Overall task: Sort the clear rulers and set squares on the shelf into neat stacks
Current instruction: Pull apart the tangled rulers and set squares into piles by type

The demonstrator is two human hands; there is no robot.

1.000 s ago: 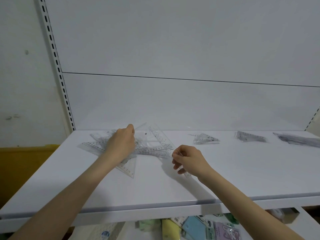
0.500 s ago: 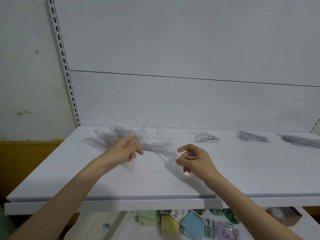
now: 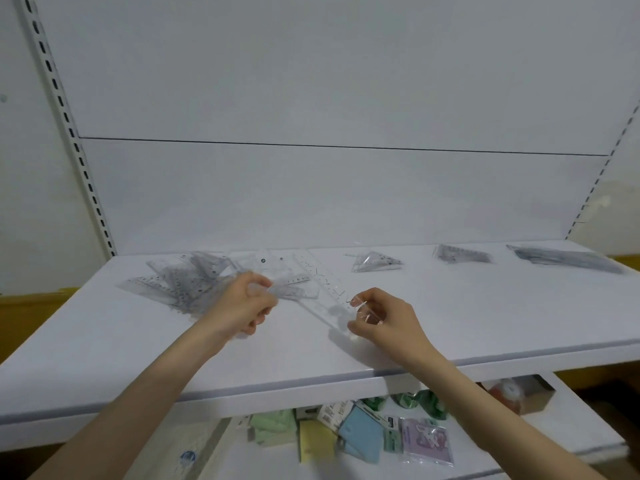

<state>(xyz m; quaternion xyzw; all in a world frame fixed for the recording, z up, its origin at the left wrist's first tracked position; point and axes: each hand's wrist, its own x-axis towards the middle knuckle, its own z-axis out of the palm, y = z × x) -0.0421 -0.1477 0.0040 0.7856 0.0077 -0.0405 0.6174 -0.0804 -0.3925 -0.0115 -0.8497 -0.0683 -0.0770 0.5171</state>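
My right hand [image 3: 384, 318] pinches the clear ruler [image 3: 325, 282] by its near end on the shelf [image 3: 485, 323], my left hand [image 3: 242, 306] grips a clear piece [image 3: 277, 291] off the jumbled pile [image 3: 183, 278]; next, I reckon, carry both to matching stacks [image 3: 462, 254]

Right hand [image 3: 384, 317] pinching clear ruler [image 3: 325, 285], left hand [image 3: 246, 306] curled beside jumbled pile [image 3: 180, 282], white shelf [image 3: 485, 323]

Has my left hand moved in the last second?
Yes. The left hand has drawn back from the loose pile of clear rulers toward the white shelf's front edge.
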